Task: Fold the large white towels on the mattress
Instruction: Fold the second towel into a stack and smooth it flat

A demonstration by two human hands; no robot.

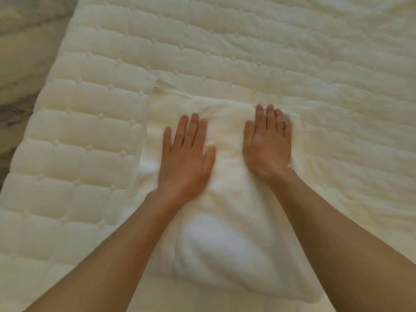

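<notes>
**A:** Where does the thick, folded white terry towel (pixel 225 233) lie?

**B:** On the cream quilted mattress (pixel 101 109). The person's left hand (pixel 184 158) and right hand (pixel 266 149) both rest flat on the towel's far half.

**A:** Is the person gripping anything?

**B:** No. The fingers (pixel 193 129) are straight and slightly spread. They press down and hold nothing.

**A:** So the step looks like smoothing the fold?

**B:** Probably. To do it well, the palms should sweep from the towel's middle out to its edges, pushing wrinkles and air away. A loose white flap (pixel 162 84) sticks out past the towel's far left corner. It likely wants squaring up before another fold, or the layers may sit crooked.
</notes>
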